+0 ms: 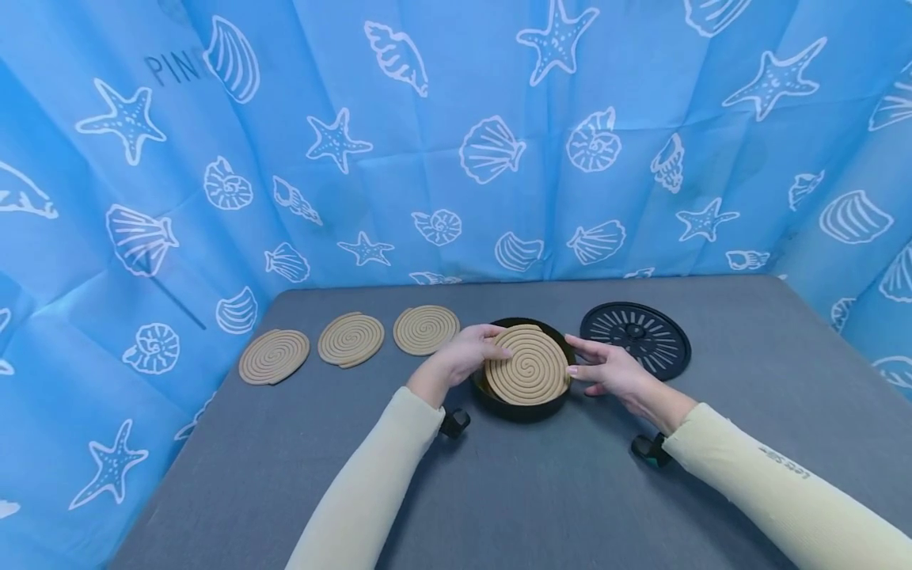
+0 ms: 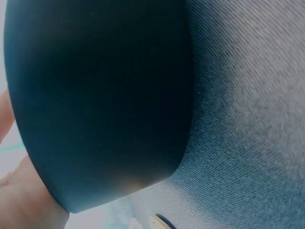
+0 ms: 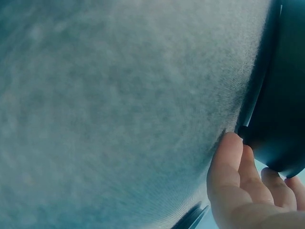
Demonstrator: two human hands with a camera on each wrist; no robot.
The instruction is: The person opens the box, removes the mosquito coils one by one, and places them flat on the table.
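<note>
A tan spiral mosquito coil [image 1: 528, 366] lies tilted over the mouth of a round black holder [image 1: 523, 411]. My left hand [image 1: 466, 355] pinches the coil at its upper left edge, thumb on top; its other fingers are partly hidden. My right hand [image 1: 618, 377] is at the right side with fingers extended, fingertips at the coil's edge and the holder's rim. In the right wrist view, the fingers [image 3: 228, 160] reach the holder's dark outer wall [image 3: 281, 119]. The left wrist view is mostly filled by the holder's wall [image 2: 100, 105].
Three more tan coils, a far-left one [image 1: 274, 357], a middle one [image 1: 351, 340] and a nearer one [image 1: 426, 330], lie in a row left of the holder. A black slotted lid [image 1: 666, 352] lies to the right. Behind the grey table [image 1: 541, 507] hangs a blue curtain [image 1: 442, 142].
</note>
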